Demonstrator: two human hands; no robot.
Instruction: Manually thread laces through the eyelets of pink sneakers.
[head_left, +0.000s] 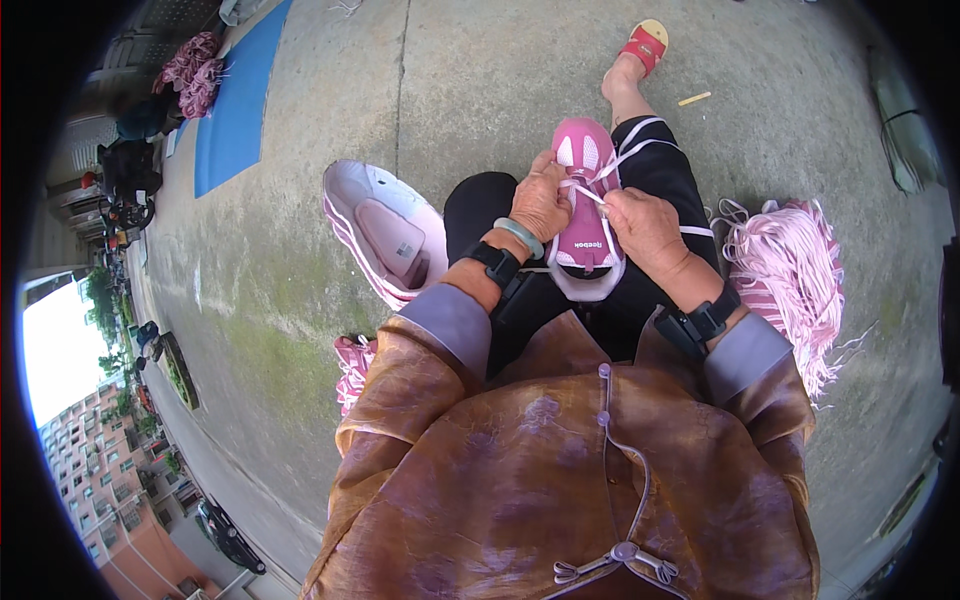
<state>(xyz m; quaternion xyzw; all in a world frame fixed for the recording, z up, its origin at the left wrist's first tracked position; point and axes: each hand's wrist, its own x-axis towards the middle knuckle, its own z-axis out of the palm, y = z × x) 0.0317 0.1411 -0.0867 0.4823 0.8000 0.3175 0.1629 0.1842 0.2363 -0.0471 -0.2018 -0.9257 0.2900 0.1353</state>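
A pink and white sneaker [583, 243] lies across my lap, its toe pointing away from me. White lace [585, 188] crosses the upper part, and one long end trails off over my right thigh. My left hand [543, 203] is closed against the sneaker's left side, beside the lacing; what its fingertips pinch is hidden. With thumb and fingers together, my right hand [640, 222] grips the lace at the sneaker's right side. To my right lies a thick bundle of pale pink laces [785, 270].
Left of my knee stands an open pale pink tub-like container [385, 225] with a flat piece inside. More pink strips [355, 372] lie by my left elbow. A blue mat [240, 100] is on the concrete at far left, with a pink heap [190, 72] near it. A small yellow stick [694, 99] lies ahead.
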